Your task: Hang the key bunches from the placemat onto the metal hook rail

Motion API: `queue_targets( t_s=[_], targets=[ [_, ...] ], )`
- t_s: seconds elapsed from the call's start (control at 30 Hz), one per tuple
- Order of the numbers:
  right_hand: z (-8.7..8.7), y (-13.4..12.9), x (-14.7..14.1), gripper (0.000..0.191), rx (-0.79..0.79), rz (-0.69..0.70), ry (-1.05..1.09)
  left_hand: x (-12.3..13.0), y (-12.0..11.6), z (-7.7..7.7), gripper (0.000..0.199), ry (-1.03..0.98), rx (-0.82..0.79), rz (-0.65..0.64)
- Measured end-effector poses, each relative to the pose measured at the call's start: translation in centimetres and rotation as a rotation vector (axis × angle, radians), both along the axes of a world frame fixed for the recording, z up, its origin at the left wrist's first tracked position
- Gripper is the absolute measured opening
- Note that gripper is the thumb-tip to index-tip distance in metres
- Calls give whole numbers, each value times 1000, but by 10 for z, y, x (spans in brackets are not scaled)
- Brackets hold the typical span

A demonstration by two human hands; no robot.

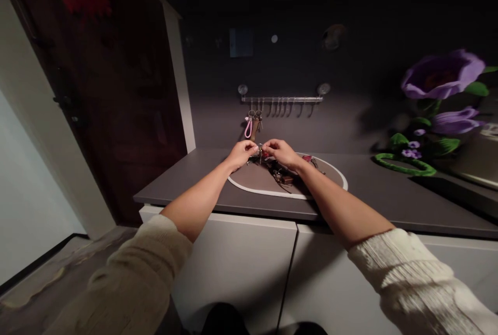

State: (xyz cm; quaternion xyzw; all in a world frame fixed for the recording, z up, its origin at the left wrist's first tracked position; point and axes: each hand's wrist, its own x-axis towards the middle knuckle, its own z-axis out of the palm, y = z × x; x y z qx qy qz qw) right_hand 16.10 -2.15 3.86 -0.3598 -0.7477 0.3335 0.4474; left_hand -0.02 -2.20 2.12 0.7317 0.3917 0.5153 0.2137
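Observation:
Both arms reach over an oval brown mat with a white rim (272, 193). My left hand (241, 154) and my right hand (282, 153) face each other in a pinch. A small metal key ring (260, 149) shows between the fingertips, with dark and red bits hanging just below it. Exactly what hangs there is too small to tell. Under and beside my right hand, dark keys and cords (277, 173) lie in a heap on the mat, along with a small brown block-like piece (287, 180).
On the back wall, a clear rail with hooks (282, 99) carries hanging keys and a pink strap (248, 127) at its left end. Purple flowers (443, 78) with a green ring base (404, 169) stand right. A dark door (128, 91) is left; white cabinets (233, 257) sit below.

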Motion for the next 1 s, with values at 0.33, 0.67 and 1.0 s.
queue_targets(
  t_s=[0.33, 0.67, 1.0],
  targets=[
    [-9, 13, 6, 19, -44, 58, 130, 3, -1, 0, 18, 156, 111, 116],
    [7, 18, -1, 22, -128, -53, 391, -3, 6, -6, 25, 385, 208, 353],
    [57, 43, -18, 11, -117, -131, 519, -1, 2, -5, 26, 462, 182, 381]
  ],
)
